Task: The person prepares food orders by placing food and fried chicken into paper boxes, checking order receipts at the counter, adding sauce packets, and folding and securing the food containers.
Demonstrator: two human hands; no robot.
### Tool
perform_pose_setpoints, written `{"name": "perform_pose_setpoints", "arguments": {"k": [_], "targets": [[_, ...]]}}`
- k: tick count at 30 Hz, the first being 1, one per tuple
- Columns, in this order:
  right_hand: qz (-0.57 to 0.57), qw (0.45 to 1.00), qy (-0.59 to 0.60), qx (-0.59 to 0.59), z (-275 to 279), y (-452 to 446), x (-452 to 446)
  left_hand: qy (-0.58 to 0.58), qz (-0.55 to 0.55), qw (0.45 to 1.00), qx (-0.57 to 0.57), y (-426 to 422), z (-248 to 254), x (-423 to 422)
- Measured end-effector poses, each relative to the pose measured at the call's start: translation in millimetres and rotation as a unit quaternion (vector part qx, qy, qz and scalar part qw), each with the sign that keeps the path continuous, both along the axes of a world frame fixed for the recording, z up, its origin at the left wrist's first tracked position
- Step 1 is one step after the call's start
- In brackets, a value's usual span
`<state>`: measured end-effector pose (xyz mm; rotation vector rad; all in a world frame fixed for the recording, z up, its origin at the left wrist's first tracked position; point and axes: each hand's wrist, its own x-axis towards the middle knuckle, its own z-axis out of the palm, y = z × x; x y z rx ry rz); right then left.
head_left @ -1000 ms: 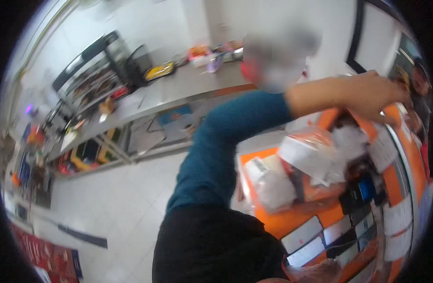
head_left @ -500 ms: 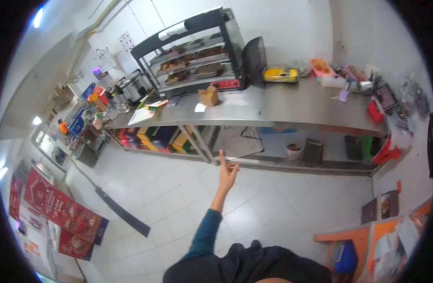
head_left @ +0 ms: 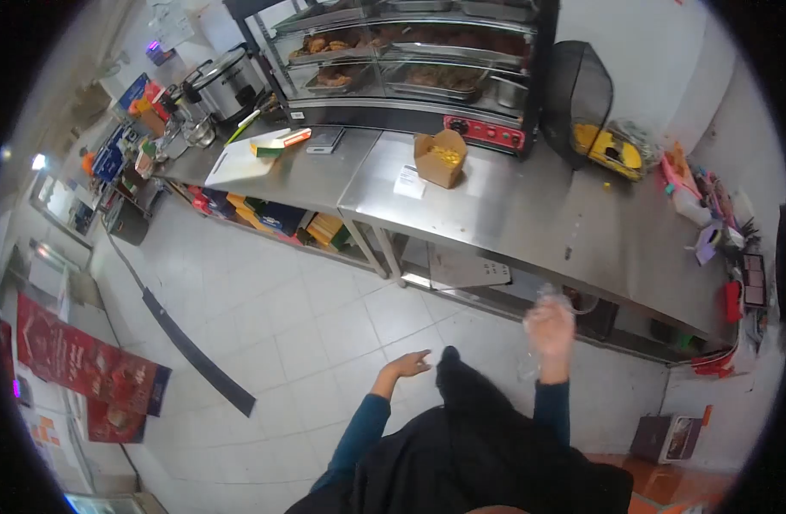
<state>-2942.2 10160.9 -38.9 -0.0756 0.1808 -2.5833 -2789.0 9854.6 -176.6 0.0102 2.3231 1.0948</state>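
Currently, squarish brown cardboard box (head_left: 440, 169) already holds yellow food (head_left: 446, 155), unclosed, on silver steel tabletop (head_left: 517, 199); bare left hand (head_left: 405, 366) empty, fingers half-curled; thin clear plastic (head_left: 547, 301) around right hand (head_left: 551, 332), fingers blurred, can't tell whether gripped or worn

Left hand (head_left: 404, 367) bare, right hand (head_left: 551, 328) in clear plastic (head_left: 548, 297)
I see a carton (head_left: 441, 163) back from the counter's (head_left: 504, 207) front edge.
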Motion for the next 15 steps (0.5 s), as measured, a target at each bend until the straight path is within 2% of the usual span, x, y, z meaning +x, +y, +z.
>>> {"name": "perform_pose_setpoints", "arguments": {"k": [1, 3, 5, 6, 7, 8, 9, 10, 11, 12, 13, 15], "targets": [[0.06, 0.997, -0.045, -0.016, -6, -47, -16, -0.01, 0.055, 0.998, -0.008, -32, 7, 2], [0.047, 0.996, -0.077, -0.021, -20, -143, -42, 0.002, 0.178, 0.984, 0.006, -93, 27, 7], [0.169, 0.985, -0.015, 0.011, 8, -217, -58, 0.045, 0.291, 0.955, 0.034, -161, 46, 8], [0.204, 0.962, 0.019, 0.178, 18, -252, -71, 0.065, 0.333, 0.94, 0.038, -198, 52, 10], [0.187, 0.919, 0.091, 0.335, 15, -283, -84, 0.08, 0.36, 0.929, 0.039, -235, 62, 8], [0.182, 0.843, 0.152, 0.483, 12, -314, -97, 0.095, 0.387, 0.917, 0.039, -272, 74, 6], [0.124, 0.745, 0.25, 0.606, -2, -344, -109, 0.131, 0.395, 0.909, 0.026, -317, 77, 4], [0.124, 0.668, 0.295, 0.672, 2, -364, -121, 0.166, 0.4, 0.901, 0.012, -362, 81, -1], [0.125, 0.583, 0.334, 0.73, 7, -384, -134, 0.173, 0.453, 0.872, 0.07, -403, 102, -20], [0.181, 0.547, 0.328, 0.749, 51, -396, -150, 0.207, 0.458, 0.863, 0.058, -446, 126, -42], [0.202, 0.531, 0.306, 0.764, 60, -411, -156, 0.2, 0.531, 0.823, 0.018, -486, 149, -68], [0.202, 0.515, 0.252, 0.794, 63, -440, -163, 0.282, 0.572, 0.77, -0.017, -579, 188, -128]]}}
